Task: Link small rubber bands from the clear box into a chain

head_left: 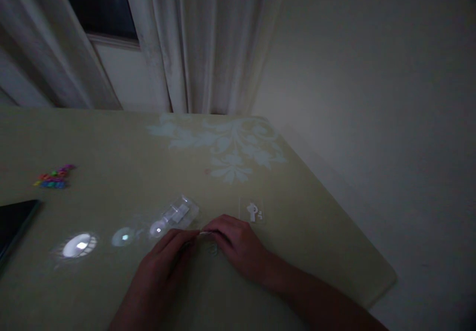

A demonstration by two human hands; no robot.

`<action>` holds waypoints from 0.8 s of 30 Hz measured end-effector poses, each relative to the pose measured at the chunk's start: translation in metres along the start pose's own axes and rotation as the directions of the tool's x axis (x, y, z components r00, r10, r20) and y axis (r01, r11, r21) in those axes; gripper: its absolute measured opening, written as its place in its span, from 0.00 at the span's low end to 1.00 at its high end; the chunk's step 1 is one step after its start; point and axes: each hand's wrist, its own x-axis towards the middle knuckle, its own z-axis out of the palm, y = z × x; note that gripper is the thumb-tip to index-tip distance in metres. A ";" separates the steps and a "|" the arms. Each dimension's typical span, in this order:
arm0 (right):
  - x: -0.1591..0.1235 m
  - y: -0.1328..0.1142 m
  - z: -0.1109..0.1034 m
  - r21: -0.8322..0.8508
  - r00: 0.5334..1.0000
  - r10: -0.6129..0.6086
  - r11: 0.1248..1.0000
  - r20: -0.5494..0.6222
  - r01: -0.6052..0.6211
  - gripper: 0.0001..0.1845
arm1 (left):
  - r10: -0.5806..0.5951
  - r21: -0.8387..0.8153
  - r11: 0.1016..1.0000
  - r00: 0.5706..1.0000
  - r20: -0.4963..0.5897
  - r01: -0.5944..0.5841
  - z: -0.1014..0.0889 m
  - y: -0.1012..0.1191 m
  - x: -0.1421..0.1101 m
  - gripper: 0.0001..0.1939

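Note:
My left hand (169, 254) and my right hand (238, 244) meet over the table, fingertips pinched on the two ends of a small thin whitish piece (205, 232). Its kind is too small and dim to tell. Just below it on the table lies a little pale wire-like bit (213, 249). Behind my left hand rests a clear plastic packet (181, 211) with a white label. Beyond my right hand is a small clear bag (253, 211) with white shapes in or on it.
The table (122, 147) has a pale leaf pattern and meets the wall on the right. Far left lies a cluster of small colourful pieces (55, 177), with a dark flat device (17, 224) nearer. Curtains (208, 43) hang behind. Lamp reflections shine on the tabletop.

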 end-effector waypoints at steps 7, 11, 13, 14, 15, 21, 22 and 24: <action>0.000 0.000 -0.013 0.035 0.998 -0.010 0.999 -0.065 0.013 0.11 | -0.095 -0.197 0.975 0.995 0.044 0.102 -0.005 0.001 -0.003 0.16; 0.000 -0.001 -0.018 0.077 0.998 -0.056 0.995 -0.007 0.056 0.13 | 0.019 -0.211 0.978 0.999 0.043 -0.010 -0.013 0.006 -0.001 0.21; 0.000 -0.003 -0.022 0.078 0.997 -0.075 0.994 0.016 0.074 0.15 | 0.053 -0.213 0.976 0.998 0.035 -0.044 -0.016 0.006 0.000 0.23; -0.001 -0.003 -0.025 0.066 0.997 -0.075 0.995 0.026 0.073 0.16 | 0.052 -0.205 0.978 0.998 0.031 -0.045 -0.016 0.005 0.000 0.23; -0.001 -0.004 -0.027 0.046 0.997 -0.069 0.997 0.039 0.067 0.16 | 0.050 -0.190 0.981 0.998 0.032 -0.043 -0.016 0.004 0.000 0.22; -0.005 -0.002 -0.032 -0.136 0.976 0.097 0.988 0.196 -0.071 0.44 | 0.118 0.085 0.989 0.991 0.063 -0.123 -0.010 -0.013 -0.009 0.24; -0.005 -0.002 -0.030 -0.149 0.969 0.123 0.985 0.216 -0.091 0.43 | 0.123 0.138 0.982 0.990 0.068 -0.132 -0.007 -0.015 -0.010 0.25; -0.005 -0.003 -0.024 -0.148 0.961 0.138 0.984 0.240 -0.104 0.36 | 0.111 0.176 0.977 0.991 0.080 -0.124 -0.002 -0.017 -0.010 0.25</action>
